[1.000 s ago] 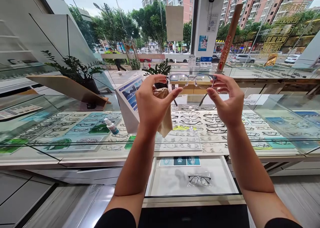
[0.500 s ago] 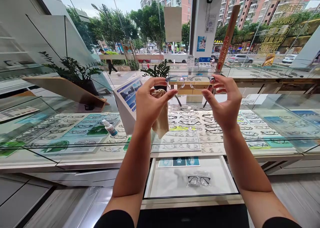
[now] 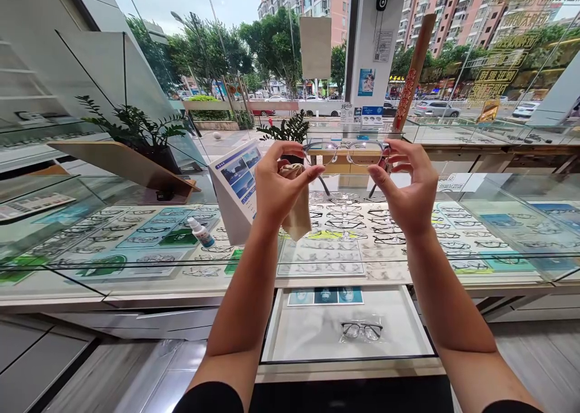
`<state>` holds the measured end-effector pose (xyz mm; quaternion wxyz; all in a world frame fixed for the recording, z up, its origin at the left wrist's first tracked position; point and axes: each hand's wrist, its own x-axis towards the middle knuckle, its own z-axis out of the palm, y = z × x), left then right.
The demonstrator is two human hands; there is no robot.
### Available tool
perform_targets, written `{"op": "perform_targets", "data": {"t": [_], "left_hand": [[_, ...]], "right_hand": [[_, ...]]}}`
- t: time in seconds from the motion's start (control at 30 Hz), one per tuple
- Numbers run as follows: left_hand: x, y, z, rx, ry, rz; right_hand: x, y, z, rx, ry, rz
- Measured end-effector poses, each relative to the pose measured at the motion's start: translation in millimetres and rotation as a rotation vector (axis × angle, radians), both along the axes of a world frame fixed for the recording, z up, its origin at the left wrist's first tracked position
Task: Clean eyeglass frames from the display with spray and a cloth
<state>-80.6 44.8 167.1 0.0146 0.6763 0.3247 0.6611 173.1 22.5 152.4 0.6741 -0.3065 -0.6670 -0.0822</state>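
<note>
A pair of eyeglasses (image 3: 343, 153) is held up in front of me above the counter, lenses facing me and temples pointing away. My left hand (image 3: 281, 180) pinches the left end of the frame between thumb and fingers. A beige cloth (image 3: 298, 213) also hangs from that hand, its folds dropping behind the palm. On the other side, my right hand (image 3: 406, 186) is closed on the right end of the frame with thumb and index finger. Both hands are at about the same height, and the glasses are nearly level.
Below is an open drawer (image 3: 308, 334) with black-framed glasses (image 3: 361, 330) in a clear bag. A glass display counter (image 3: 385, 268) holds rows of eyeglasses. On it stand a small spray bottle (image 3: 200, 233) and a tilted picture display (image 3: 233, 189). A potted plant (image 3: 151, 135) is at the left.
The view has shifted slightly, so things appear a little lower and to the right. The cloth has swung a little; both hands keep their hold on the eyeglasses.
</note>
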Motion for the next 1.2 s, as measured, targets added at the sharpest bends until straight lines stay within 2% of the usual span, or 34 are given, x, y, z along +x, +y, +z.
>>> {"op": "perform_targets", "data": {"t": [0.3, 0.6, 0.77, 1.0, 1.2], "left_hand": [[5.4, 1.2, -4.5, 0.126, 0.000, 0.126], [4.8, 0.9, -6.7, 0.327, 0.044, 0.188], [5.0, 12.3, -12.5, 0.335, 0.026, 0.134], [12.4, 24.3, -24.2, 0.250, -0.023, 0.048], [22.4, 26.1, -31.4, 0.271, -0.079, 0.101]], "right_hand": [[7.3, 9.9, -1.6, -0.094, 0.006, 0.077], [13.6, 12.4, -0.7, -0.120, -0.012, 0.160], [11.5, 9.0, -1.5, -0.065, -0.020, 0.074], [2.1, -7.0, 0.4, -0.048, -0.032, -0.031], [-1.7, -9.3, 0.9, -0.003, -0.061, -0.070]]}}
